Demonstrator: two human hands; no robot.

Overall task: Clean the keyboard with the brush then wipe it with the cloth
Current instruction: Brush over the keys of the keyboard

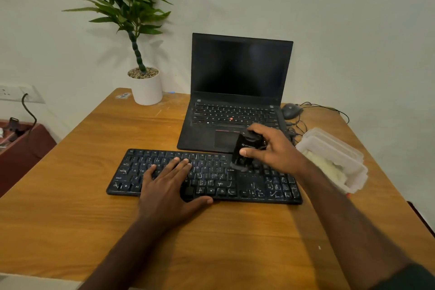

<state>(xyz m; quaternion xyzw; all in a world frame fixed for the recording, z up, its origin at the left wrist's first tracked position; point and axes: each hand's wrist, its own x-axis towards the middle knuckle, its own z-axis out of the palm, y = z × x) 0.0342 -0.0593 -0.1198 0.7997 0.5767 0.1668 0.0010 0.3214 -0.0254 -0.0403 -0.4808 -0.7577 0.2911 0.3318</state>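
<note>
A flat black full-size keyboard (204, 175), its keycaps dusty and streaked with pale marks, lies across the middle of a wooden table (82, 148) with a warm orange grain. The left hand (164, 186) rests palm-down and spread open on the keyboard's left half, fingers on the keys and thumb reaching along the front edge. The right hand (270, 148) is closed around a small chunky black brush (244, 152) with faint lettering on its body, thumb on the near face and fingers wrapped over the top; the bristles touch the keys towards the right part of the keyboard, near the enter key. Just behind the keyboard stands an open black laptop (237, 92) with a dark screen and a red pointing nub among its keys. To the right of the right forearm sits a translucent plastic box (334, 148) holding a pale crumpled cloth (329, 167). A dark wired mouse (291, 110) and tangled cable lie beside the laptop, and a green leafy plant in a white round pot (147, 88) stands at the table's far left corner.
</note>
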